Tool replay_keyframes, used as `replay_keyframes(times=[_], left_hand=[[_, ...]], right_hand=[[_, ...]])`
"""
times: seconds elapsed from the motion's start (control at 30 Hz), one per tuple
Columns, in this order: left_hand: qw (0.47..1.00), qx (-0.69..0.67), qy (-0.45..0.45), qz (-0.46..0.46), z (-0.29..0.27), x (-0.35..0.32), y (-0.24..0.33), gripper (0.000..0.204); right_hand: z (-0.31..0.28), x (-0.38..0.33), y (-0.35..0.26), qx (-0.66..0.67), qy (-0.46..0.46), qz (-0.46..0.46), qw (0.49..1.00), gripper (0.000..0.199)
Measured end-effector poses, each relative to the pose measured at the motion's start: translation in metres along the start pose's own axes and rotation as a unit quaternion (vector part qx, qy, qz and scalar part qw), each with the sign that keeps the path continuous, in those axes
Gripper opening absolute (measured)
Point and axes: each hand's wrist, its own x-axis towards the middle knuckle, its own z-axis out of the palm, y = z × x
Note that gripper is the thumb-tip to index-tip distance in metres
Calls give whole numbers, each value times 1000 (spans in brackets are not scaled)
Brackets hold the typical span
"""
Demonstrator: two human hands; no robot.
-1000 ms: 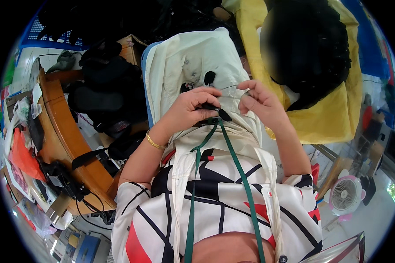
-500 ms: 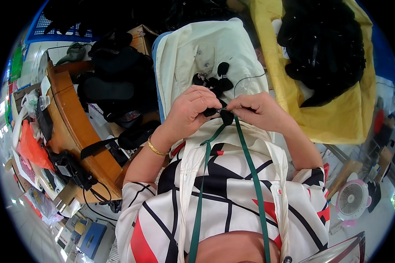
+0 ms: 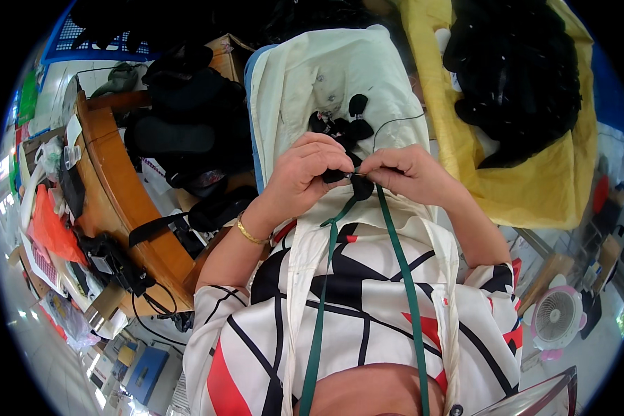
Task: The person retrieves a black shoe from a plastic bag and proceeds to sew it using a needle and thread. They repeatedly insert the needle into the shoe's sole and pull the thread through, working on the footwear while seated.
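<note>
Right now both hands are meeting in the middle of the frame. The left hand (image 3: 305,173) is curling its fingers (image 3: 329,158) tight and pinching a small black piece (image 3: 347,177) of soft stuff. The right hand (image 3: 405,173) is pinching too, with its fingertips (image 3: 374,166) closed beside that same black piece, and a thin dark thread (image 3: 395,119) is looping up from them. I cannot tell if a needle is between them. The two hands are touching, or almost touching, at the fingertips.

Just above the fingers, a little bunch of black pieces (image 3: 343,125) is lying on a cream cloth (image 3: 305,76) that is covering the lap. A gold bangle (image 3: 248,232) is sitting on the left wrist. A green strap (image 3: 402,277) is hanging from the neck and running up to the hands over a white shirt with black and red shapes.

At the upper right, a black pile (image 3: 513,69) is resting on a yellow cloth (image 3: 541,180). At the left, a wooden table edge (image 3: 118,194) is curving down, with black bags (image 3: 180,118) beside it. A small pink fan (image 3: 555,315) is standing at the lower right.
</note>
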Motion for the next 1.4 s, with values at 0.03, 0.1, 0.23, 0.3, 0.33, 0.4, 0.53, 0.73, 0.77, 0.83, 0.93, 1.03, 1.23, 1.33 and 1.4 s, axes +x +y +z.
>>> replay_keyframes(times=[0.03, 0.1, 0.23, 0.3, 0.33, 0.4, 0.53, 0.73, 0.77, 0.83, 0.93, 1.03, 1.23, 1.33, 1.4], left_hand=[[1000, -18, -1, -6, 1, -2, -1, 26], [999, -46, -3, -17, 2, -4, -1, 26], [997, -69, -5, -28, 4, -8, 2, 25], [998, -64, -1, -26, 4, -9, 4, 24], [998, -58, 1, -22, 4, -8, 4, 24], [999, -49, 0, -21, 4, -8, 5, 24], [997, -59, -14, -44, 4, -9, 6, 24], [995, -85, -16, -58, 9, -9, 5, 19], [995, -79, -20, -58, 10, -10, 3, 19], [993, -72, -12, -96, 12, -14, 1, 20], [981, -56, -12, -186, 12, -17, 2, 21], [981, -36, 4, -190, 16, -22, 0, 21], [991, -7, 1, -134, 11, -21, 2, 15], [992, 11, 5, -127, 16, -25, -1, 12], [992, 5, 8, -128, 18, -25, -1, 10]], right_hand=[[1, 0, 0, 17, -2, 9, 1000, 12], [5, 1, 0, 50, -7, 27, 998, 10], [13, 2, 5, 29, 10, -20, 999, 9], [13, 1, 3, 5, 14, -24, 1000, 8], [13, 0, 1, 8, 11, -4, 1000, 8], [14, -1, -3, 14, 6, 34, 999, 6], [14, 1, 4, 83, -20, 67, 994, 20], [14, 10, 1, 109, -55, 54, 991, 39], [17, 10, -1, 139, -55, 60, 987, 38], [19, 11, 1, 126, -31, 51, 990, 34], [17, 16, 7, -23, 23, -1, 999, 24], [12, 20, -6, -193, 49, -116, 973, 11], [25, 21, -24, -436, -21, -213, 874, 5], [33, 17, -33, -398, 19, -315, 862, 10], [31, 15, -54, -431, -4, -249, 867, 9]])
